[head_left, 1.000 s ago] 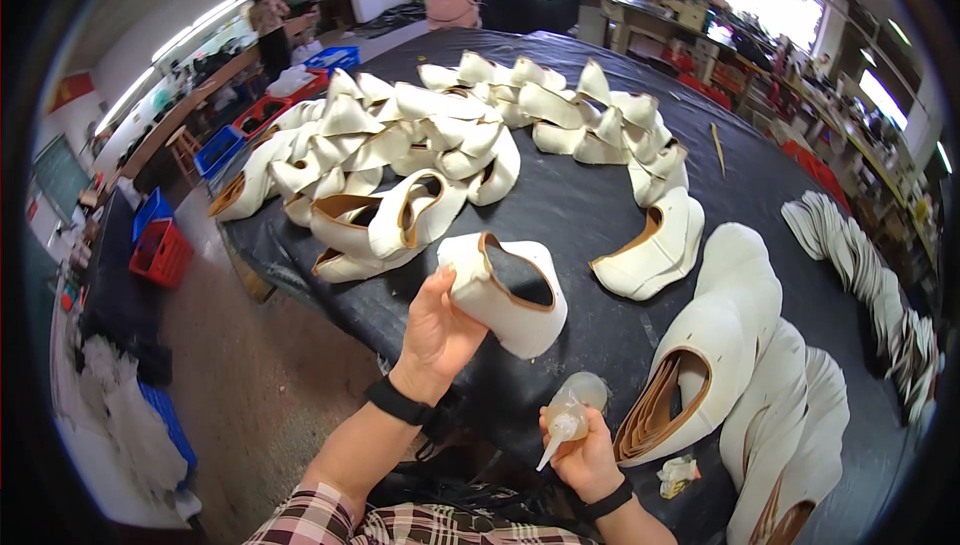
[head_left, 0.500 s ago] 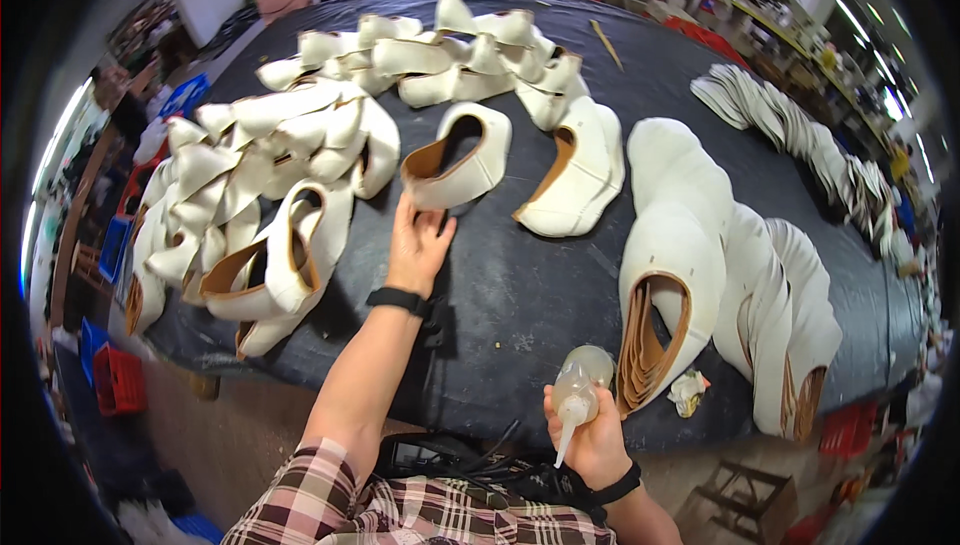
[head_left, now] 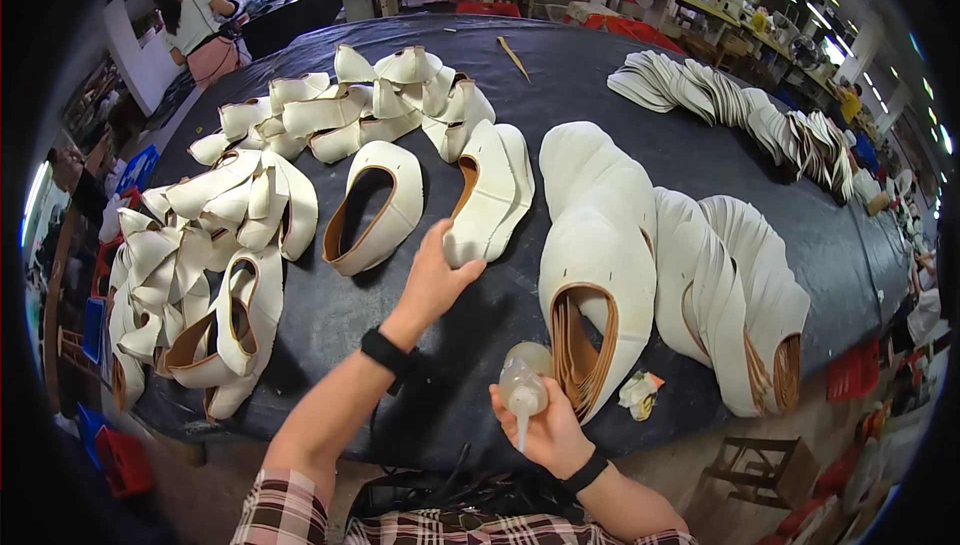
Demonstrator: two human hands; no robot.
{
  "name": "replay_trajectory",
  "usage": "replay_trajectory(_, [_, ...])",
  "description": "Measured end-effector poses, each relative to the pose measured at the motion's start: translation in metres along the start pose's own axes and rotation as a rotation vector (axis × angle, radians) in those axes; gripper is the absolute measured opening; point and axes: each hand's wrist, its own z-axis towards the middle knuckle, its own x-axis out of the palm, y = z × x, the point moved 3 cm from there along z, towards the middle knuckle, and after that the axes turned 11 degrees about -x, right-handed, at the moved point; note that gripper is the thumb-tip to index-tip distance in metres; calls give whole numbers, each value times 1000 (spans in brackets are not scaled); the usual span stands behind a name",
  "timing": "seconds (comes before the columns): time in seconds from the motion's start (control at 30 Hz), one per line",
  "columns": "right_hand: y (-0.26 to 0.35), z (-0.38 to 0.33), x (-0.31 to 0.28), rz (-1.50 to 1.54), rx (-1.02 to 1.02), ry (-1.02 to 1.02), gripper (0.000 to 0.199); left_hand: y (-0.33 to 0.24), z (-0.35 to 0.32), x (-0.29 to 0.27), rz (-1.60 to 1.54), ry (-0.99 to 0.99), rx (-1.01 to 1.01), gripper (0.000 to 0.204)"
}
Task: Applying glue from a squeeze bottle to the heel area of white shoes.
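My left hand [head_left: 432,283] reaches over the black table [head_left: 620,75] and pinches the near end of a white shoe upper piece with a tan lining [head_left: 490,190]. To its left lies a looped white shoe piece [head_left: 372,207], apart from the hand. My right hand [head_left: 550,433] stays near the table's front edge, closed around a small clear squeeze bottle [head_left: 524,385] whose nozzle points down. Just right of the bottle lies a tall stack of flat white pieces [head_left: 598,245] showing tan edges.
Heaps of assembled white pieces [head_left: 200,255] fill the left side and the middle back [head_left: 385,95]. More fanned stacks lie at right [head_left: 745,295] and back right [head_left: 730,100]. A crumpled rag [head_left: 640,392] sits by the front edge. A person [head_left: 195,20] works at the far left.
My left hand set the looped piece down on the table, let it go, and moved right to the neighbouring white piece. The right hand kept hold of the bottle. My view shifted left.
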Motion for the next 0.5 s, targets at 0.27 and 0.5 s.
replay_trajectory(0.27, [70,16,5,-18,-119,41,28,-3,39,39,596,-80,-180,82])
replay_trajectory(0.5, [132,40,-14,-94,-86,143,36,-33,51,84,619,-237,353,45])
